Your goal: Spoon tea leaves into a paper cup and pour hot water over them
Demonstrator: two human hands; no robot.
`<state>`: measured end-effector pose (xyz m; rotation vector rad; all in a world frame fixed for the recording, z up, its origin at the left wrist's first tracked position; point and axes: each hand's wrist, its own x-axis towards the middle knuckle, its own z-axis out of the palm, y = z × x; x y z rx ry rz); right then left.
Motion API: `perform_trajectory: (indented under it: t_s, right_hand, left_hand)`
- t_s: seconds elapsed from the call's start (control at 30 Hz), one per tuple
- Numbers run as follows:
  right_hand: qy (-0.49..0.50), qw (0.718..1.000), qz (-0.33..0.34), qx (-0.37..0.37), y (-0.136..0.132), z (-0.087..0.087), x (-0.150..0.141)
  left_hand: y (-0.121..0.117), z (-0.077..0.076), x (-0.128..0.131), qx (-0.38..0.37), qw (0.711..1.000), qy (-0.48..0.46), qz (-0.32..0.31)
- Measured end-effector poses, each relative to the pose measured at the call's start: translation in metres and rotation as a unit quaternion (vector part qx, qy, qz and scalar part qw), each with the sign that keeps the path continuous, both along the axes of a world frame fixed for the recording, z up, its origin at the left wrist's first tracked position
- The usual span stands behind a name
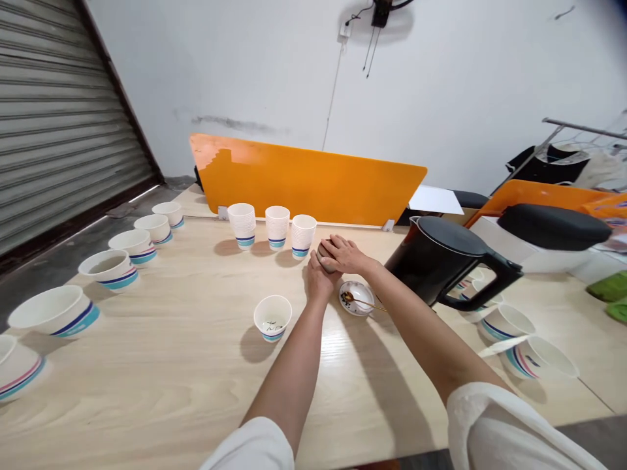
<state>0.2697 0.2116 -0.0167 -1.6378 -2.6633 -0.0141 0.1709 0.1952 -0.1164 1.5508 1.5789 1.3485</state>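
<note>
Both my hands meet on a small round grey container [324, 256] standing on the wooden table [171, 365]. My left hand [318, 279] wraps its near side from below. My right hand [344, 254] lies curled over its top. Most of the container is hidden by my fingers. Just right of my hands sits a small white saucer [356, 297] with a gold spoon [362, 303] and dark bits on it. A single paper cup [272, 318] stands near my left forearm, with something dark at its bottom.
Three stacks of paper cups [277, 228] stand before an orange divider panel [304, 177]. A row of paper bowls [108, 268] runs along the table's left edge. A black electric kettle [443, 261] stands right of my right arm, with more bowls [536, 356] beyond it.
</note>
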Motion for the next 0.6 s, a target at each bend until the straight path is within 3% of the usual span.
perform_trajectory:
  t_s: [0.1, 0.17, 0.2, 0.23, 0.33, 0.4, 0.47, 0.53, 0.6]
  right_hand:
    - [0.017, 0.999, -0.017, 0.03, -0.026, 0.013, -0.002]
    - [0.039, 0.996, -0.022, 0.072, -0.059, 0.028, 0.006]
    - [0.056, 0.992, -0.02, 0.111, -0.081, 0.037, 0.014]
    - [0.107, 0.973, 0.001, 0.203, -0.104, 0.045, 0.025]
    - [0.243, 0.854, 0.013, 0.459, -0.171, 0.063, 0.07]
    - [0.304, 0.765, -0.083, 0.562, -0.199, 0.063, 0.106]
    - [0.395, 0.704, -0.204, 0.554, -0.209, 0.054, 0.141]
    - [0.524, 0.653, -0.278, 0.471, -0.204, 0.039, 0.171]
    - [0.578, 0.633, -0.305, 0.415, -0.191, 0.022, 0.193]
  left_hand:
    - [-0.003, 0.003, -0.003, 0.007, 1.0, -0.007, -0.007]
    - [-0.007, 0.004, -0.005, 0.019, 1.0, -0.012, -0.018]
    - [-0.008, 0.005, -0.006, 0.024, 0.999, -0.016, -0.024]
    - [-0.009, 0.005, -0.007, 0.026, 0.999, -0.018, -0.028]
    - [-0.013, 0.006, -0.008, 0.024, 0.999, -0.02, -0.026]
    - [-0.017, 0.008, -0.008, 0.028, 0.999, -0.025, -0.011]
    - [-0.023, 0.01, -0.008, 0.038, 0.998, -0.043, 0.016]
    - [-0.034, 0.013, -0.007, 0.04, 0.996, -0.068, 0.045]
    - [-0.047, 0.017, -0.005, 0.03, 0.993, -0.092, 0.063]
